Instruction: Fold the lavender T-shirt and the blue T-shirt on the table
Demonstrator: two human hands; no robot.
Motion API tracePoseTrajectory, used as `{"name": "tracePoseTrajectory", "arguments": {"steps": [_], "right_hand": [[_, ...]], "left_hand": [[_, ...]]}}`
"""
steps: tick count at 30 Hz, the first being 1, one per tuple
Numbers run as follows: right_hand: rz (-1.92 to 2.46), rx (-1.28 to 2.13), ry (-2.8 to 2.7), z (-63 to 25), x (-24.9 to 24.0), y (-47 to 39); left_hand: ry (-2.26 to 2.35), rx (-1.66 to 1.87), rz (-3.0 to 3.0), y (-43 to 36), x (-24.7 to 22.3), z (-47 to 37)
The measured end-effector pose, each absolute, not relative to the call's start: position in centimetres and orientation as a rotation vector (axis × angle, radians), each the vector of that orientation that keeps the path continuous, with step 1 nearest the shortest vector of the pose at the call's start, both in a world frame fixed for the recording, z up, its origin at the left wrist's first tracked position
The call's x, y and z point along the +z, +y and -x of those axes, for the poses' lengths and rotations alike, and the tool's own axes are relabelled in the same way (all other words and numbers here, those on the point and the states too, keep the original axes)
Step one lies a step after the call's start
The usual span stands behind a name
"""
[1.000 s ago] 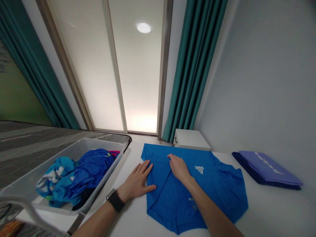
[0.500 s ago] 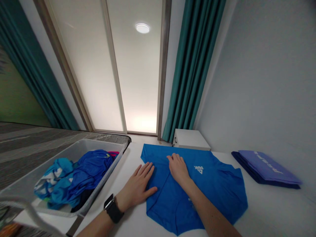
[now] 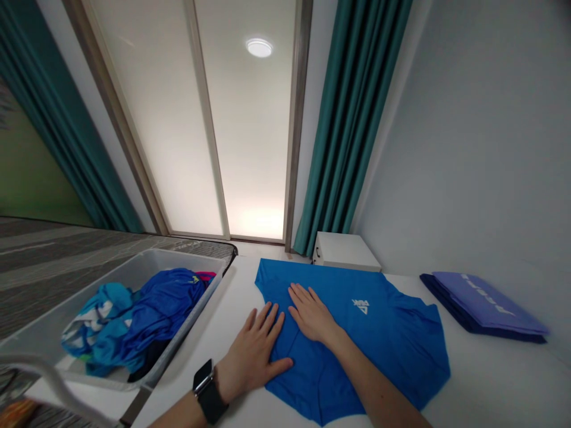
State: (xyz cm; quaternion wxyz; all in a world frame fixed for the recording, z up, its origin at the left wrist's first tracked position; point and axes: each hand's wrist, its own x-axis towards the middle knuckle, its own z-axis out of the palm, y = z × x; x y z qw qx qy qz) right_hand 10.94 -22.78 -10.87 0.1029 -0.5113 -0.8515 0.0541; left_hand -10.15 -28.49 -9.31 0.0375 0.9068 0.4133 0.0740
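Observation:
A blue T-shirt [image 3: 383, 339] with a small white logo lies spread on a white table [image 3: 223, 309]. My left hand [image 3: 254, 351], with a dark watch on its wrist, rests at the shirt's left edge, fingers spread, partly on the cloth and partly over the table. Flat on the shirt, left of the logo, is my right hand [image 3: 312, 315], its fingers extended and holding nothing. My right forearm covers part of the shirt's lower middle.
A translucent bin [image 3: 57, 303] of crumpled clothes [image 3: 156, 309] stands at the left. Folded purple and navy garments [image 3: 486, 303] lie at the right by the wall. Behind the table is a white cabinet [image 3: 345, 251].
My right hand has moved left across the shirt, and its fingers now lie flatter. My left hand has shifted slightly right and nearer to me.

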Motion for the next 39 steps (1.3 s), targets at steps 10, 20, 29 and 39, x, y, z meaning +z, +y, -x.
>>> {"name": "tracePoseTrajectory", "arguments": {"steps": [10,20,29,39], "right_hand": [[1.515,0.186,-2.481,-10.9,-9.9,-22.9],[1.405,0.184,-2.529,-9.4,-9.1,-23.2],[1.362,0.17,-2.561,-5.8,-8.3,-18.7],[1.407,0.281,-2.579,-5.4,-9.7,-18.1]], "left_hand": [[1.438,0.387,-2.758,-24.1,-8.2,12.8],[1.425,0.45,-2.724,-21.9,-10.9,13.5],[1.591,0.382,-2.682,-22.1,-11.4,13.4],[1.639,0.352,-2.647,-22.3,-10.6,13.1]]}}
